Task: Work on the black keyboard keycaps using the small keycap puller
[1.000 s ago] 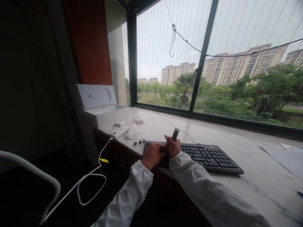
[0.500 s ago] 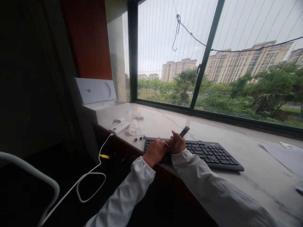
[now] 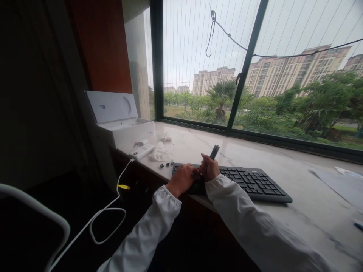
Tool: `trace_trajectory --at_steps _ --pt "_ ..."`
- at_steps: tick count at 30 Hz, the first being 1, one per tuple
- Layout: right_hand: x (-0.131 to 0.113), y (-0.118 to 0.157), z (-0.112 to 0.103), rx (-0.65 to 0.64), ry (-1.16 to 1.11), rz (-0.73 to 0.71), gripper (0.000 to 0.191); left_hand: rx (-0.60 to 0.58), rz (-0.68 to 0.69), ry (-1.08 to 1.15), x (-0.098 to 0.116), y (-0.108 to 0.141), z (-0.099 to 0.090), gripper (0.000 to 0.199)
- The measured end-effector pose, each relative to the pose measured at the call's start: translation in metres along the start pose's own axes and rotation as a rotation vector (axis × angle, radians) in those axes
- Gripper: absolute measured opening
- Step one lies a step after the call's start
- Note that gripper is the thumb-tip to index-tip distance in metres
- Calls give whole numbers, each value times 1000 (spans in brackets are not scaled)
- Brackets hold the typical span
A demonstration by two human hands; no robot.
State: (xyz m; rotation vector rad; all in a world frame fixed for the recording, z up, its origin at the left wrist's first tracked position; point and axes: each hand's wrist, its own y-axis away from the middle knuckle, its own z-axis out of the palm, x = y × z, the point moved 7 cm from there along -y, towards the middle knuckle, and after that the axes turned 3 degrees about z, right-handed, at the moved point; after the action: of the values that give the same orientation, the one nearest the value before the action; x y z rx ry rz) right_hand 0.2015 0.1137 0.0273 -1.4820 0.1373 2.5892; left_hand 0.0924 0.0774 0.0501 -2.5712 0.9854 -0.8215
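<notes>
A black keyboard (image 3: pixel 255 185) lies along the front edge of the marble counter. Over its left part, my left hand (image 3: pixel 183 179) is closed, fingers bent down at the keys; anything pinched there is hidden. Right beside it, my right hand (image 3: pixel 209 168) is wrapped round a slim dark tool (image 3: pixel 214 152), whose upper end sticks up and leans right. Its lower end is hidden by the hands, so I cannot tell its kind. Three small black keycaps (image 3: pixel 168 164) sit just off the keyboard's left end.
An open white box (image 3: pixel 127 132) stands at the counter's left end. Before it lies a white power bank (image 3: pixel 142 152) with a white cable (image 3: pixel 120 177) hanging down. Crumpled white tissue (image 3: pixel 161 152) is nearby. Paper (image 3: pixel 334 189) and a pen (image 3: pixel 358 226) lie right.
My right hand has shifted slightly left and up, and the dark tool stands more upright. My left hand stays at the keys with a small shift left. The view has moved a little.
</notes>
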Motion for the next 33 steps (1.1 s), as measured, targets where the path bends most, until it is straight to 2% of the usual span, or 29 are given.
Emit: trace_trajectory --at_steps 4,10,16,20,25,29,33 --pt "1 -2 7 -93 134 -45 50 -7 -45 -11 -2 -1 -1 19" --pt "1 -7 3 -91 -1 28 52 -23 -37 -5 0 -4 -1 16" --pt "-1 -7 6 -103 98 -2 50 61 -122 -43 -8 13 -20 20" --pt "-2 -6 2 -24 160 -66 47 93 -88 -112 2 31 -27 22" --pt "-13 1 -5 88 42 -204 47 93 -20 -195 22 39 -16 26" --pt "-11 -2 -10 130 -70 -138 46 105 -11 -206 25 39 -11 27" --pt "-6 -8 -8 100 6 -80 46 120 -21 -206 23 40 -9 27"
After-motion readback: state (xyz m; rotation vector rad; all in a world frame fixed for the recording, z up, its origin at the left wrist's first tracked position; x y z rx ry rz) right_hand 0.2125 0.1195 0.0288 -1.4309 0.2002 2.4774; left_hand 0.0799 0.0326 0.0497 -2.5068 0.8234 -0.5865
